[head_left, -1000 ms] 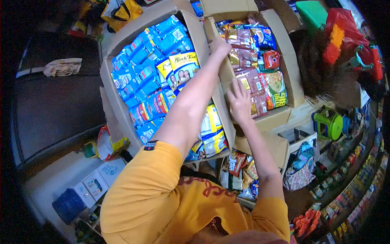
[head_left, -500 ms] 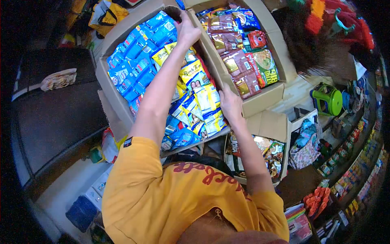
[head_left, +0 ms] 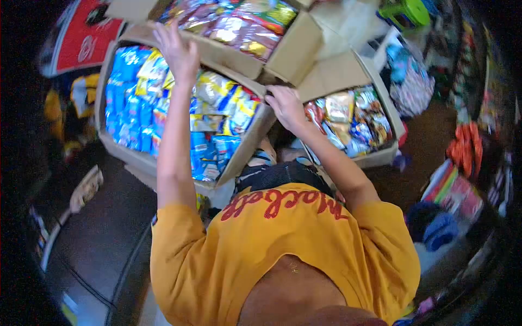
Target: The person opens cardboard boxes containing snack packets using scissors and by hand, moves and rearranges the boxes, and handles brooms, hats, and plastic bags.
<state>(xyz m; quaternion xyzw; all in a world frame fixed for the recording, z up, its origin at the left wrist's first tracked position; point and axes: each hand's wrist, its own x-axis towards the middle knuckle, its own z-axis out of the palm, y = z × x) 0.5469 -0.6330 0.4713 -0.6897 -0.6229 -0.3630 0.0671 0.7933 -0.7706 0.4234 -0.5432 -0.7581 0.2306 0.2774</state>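
the left hand (head_left: 178, 57) is hanging at 11 o'clock over the big box's (head_left: 249, 144) far wall, its fingers spreading loosely and having hold of nothing visible; blur is hiding whether it is touching. the right hand (head_left: 286, 108) is resting bent fingers on the box's near-1-o'clock corner; whether they are gripping it, i cannot tell. the big box is sitting at 10 o'clock, blue packs (head_left: 124, 103) and yellow packs (head_left: 217, 89) filling it. the far box (head_left: 293, 46) is standing just beyond, at 12, the small box (head_left: 375, 157) at 2.
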